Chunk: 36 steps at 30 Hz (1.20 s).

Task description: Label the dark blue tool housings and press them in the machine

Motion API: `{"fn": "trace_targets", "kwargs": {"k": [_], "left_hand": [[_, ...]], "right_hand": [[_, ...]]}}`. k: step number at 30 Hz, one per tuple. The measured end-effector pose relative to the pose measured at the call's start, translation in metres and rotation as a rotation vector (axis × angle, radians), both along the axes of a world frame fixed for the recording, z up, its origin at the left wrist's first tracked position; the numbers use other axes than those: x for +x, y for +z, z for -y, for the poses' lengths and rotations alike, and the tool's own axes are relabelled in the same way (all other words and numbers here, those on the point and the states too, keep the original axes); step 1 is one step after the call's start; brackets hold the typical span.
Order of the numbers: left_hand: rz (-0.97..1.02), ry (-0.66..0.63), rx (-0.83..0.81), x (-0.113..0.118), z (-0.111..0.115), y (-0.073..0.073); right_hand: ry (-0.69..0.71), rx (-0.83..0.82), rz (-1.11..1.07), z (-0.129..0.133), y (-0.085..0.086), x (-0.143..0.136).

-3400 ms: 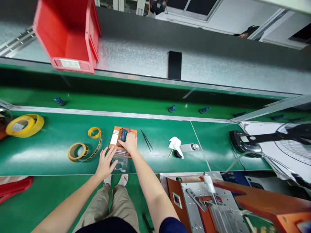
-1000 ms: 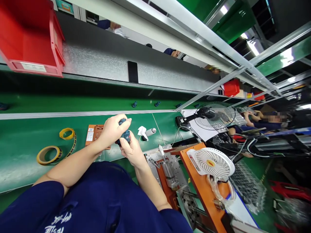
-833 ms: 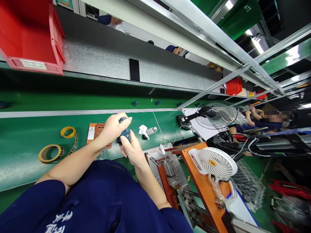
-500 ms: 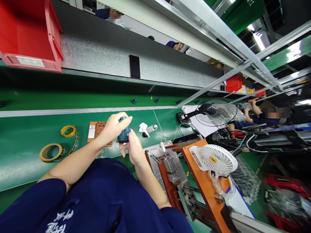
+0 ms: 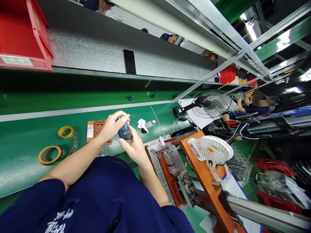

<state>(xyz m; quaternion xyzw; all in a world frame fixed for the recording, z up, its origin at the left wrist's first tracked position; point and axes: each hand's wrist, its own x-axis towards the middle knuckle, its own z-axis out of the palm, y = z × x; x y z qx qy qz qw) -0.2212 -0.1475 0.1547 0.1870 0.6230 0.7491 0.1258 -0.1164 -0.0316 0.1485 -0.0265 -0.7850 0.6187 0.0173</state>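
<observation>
Both hands hold a small dark blue device [image 5: 124, 132] with red Bosch lettering on its side, above the green bench. My left hand [image 5: 113, 124] is closed round its upper end, thumb across the top. My right hand [image 5: 135, 149] grips the lower end, thumb in front and fingers mostly hidden behind. Under and beside my left forearm lies a brown fixture block [image 5: 90, 132] with a white label. Just right of the hands, a white crumpled tissue [image 5: 141, 124] lies against a small silver cylindrical bottle [image 5: 150, 124].
Yellow tape rolls [image 5: 50, 155] lie at left. A metal clamp jig [image 5: 167, 158] and a white fan [image 5: 213, 149] stand at right, with a black fan [image 5: 204, 102] behind. A phone [image 5: 129, 61] and red bin [image 5: 26, 38] sit on the shelf. Co-workers appear beyond.
The device has been turned, so its lettered side now shows. My right thumb has shifted lower on it, and the right hand has rotated. The whole view has shifted slightly.
</observation>
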Motion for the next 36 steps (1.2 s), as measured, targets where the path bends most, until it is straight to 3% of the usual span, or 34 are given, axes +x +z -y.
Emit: {"fn": "trace_targets", "kwargs": {"k": [6,10,16,24,36], "left_hand": [[0.135,-0.049,0.095,0.001,0.002,-0.007],[0.234,-0.104,0.177,0.011,0.008,-0.013],[0.474,-0.304,0.305,0.030,0.021,-0.016],[0.518,-0.173,0.334,0.037,0.015,-0.020],[0.411,-0.114,0.269,0.041,0.018,-0.006]], "right_hand": [[-0.093,-0.079,-0.056,0.003,-0.002,0.003],[-0.159,0.052,-0.123,0.000,-0.003,0.004],[-0.176,0.301,-0.212,-0.003,-0.004,0.005],[-0.151,0.518,-0.230,0.003,-0.012,0.005],[-0.133,0.234,-0.218,-0.003,-0.004,0.005]]}}
